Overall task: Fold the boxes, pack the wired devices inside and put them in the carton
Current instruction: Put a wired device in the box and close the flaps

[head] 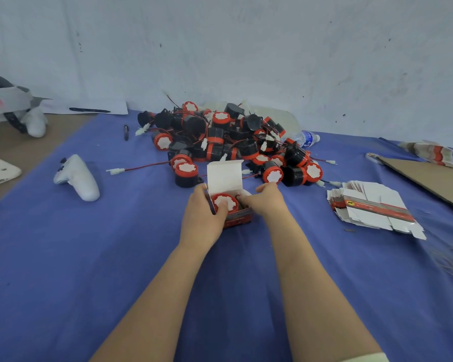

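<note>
Hands first, both on the small red-and-white box lying on the blue cloth. At the box's left end the left hand wraps round it, thumb pressing the red-faced wired device that sits inside. At the box's right end the right hand pinches the box, fingers bunched where the wire goes in; whether the lead is fully tucked, I can't tell. Behind the device its lid flap stands upright, so closing is not yet done. Right of the box, a stack of flat unfolded boxes waits. Beyond the box, a big heap of loose devices. Far right of the box, brown cardboard, likely the carton. Early days, I'd say: plenty left.
</note>
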Available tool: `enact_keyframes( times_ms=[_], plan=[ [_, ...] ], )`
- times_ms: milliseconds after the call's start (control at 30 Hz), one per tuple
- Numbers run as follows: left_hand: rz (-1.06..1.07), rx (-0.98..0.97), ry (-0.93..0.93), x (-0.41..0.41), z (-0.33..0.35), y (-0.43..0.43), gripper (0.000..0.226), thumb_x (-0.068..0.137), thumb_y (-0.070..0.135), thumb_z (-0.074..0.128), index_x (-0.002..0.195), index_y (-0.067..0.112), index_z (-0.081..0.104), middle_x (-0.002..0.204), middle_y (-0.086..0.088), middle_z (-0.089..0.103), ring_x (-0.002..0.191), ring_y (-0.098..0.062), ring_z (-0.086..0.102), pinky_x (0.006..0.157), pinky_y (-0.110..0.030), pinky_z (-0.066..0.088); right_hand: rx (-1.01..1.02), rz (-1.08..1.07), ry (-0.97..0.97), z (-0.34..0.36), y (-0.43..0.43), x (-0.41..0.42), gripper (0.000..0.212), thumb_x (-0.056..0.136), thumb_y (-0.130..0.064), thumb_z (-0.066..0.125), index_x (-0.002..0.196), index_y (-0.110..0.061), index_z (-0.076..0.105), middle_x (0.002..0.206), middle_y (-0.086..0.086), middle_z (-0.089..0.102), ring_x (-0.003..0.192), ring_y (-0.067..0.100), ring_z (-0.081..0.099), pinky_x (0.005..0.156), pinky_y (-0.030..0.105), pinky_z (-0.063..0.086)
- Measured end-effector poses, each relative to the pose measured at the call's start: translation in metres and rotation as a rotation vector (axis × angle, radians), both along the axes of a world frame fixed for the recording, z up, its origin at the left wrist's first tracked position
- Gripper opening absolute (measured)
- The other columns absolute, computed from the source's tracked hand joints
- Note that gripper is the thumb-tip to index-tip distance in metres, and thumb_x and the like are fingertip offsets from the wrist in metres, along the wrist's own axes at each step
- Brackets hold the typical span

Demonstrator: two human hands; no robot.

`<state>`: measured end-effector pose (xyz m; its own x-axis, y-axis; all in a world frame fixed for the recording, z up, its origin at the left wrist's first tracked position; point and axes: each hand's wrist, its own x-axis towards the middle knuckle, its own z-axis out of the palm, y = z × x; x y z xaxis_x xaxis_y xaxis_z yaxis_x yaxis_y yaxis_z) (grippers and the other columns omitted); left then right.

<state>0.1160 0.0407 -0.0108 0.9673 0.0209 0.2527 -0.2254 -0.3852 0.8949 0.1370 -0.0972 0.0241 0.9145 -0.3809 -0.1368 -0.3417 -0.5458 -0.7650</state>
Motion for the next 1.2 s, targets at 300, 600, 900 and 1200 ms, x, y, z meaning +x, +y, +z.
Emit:
enact_keyframes(
  times_ms=[300,600,900,1200],
  plan=[
    [-0.038,0.07,-0.137,-0.004,-0.007,-0.001,0.041,0.09,0.036,0.062,0.108,0.034,0.025,0.108,0.007,0.049,0.086,-0.013,0.054,0.057,-0.016,0.039,-0.148,-0.029,-0.225,-0.003,0.017,0.001,0.012,0.087,-0.008,0.056,0.098,-0.007,0.052,0.09,0.005,0.053,0.077,0.02,0.048,0.057,0.027,0.035],
    [-0.105,-0.106,-0.061,-0.002,-0.002,0.002,0.049,0.101,0.021,0.043,0.146,0.029,0.027,0.13,0.007,0.052,0.107,-0.015,0.056,0.083,-0.021,0.048,-0.147,0.167,-0.466,-0.021,0.002,-0.022,0.04,0.095,-0.02,0.056,0.059,-0.006,0.049,0.059,0.008,0.046,0.053,0.017,0.036,0.047,0.021,0.025],
    [-0.068,-0.163,-0.076,0.005,-0.003,0.005,0.038,0.097,-0.003,0.037,0.084,0.025,0.059,0.11,0.003,0.06,0.101,-0.014,0.057,0.075,-0.018,0.052,0.063,0.378,-0.386,-0.023,-0.004,-0.029,0.055,0.093,-0.001,0.047,0.139,-0.03,0.044,0.133,-0.002,0.05,0.103,0.012,0.053,0.08,0.014,0.044],
    [-0.262,0.055,-0.173,0.004,-0.008,0.016,0.033,0.092,0.024,0.062,0.124,0.022,0.059,0.121,0.015,0.052,0.112,-0.001,0.049,0.097,-0.02,0.044,0.329,0.504,-0.297,-0.02,-0.025,-0.038,0.037,0.095,-0.011,0.057,0.116,-0.042,0.054,0.127,-0.002,0.057,0.113,0.015,0.058,0.086,0.03,0.055]
  ],
)
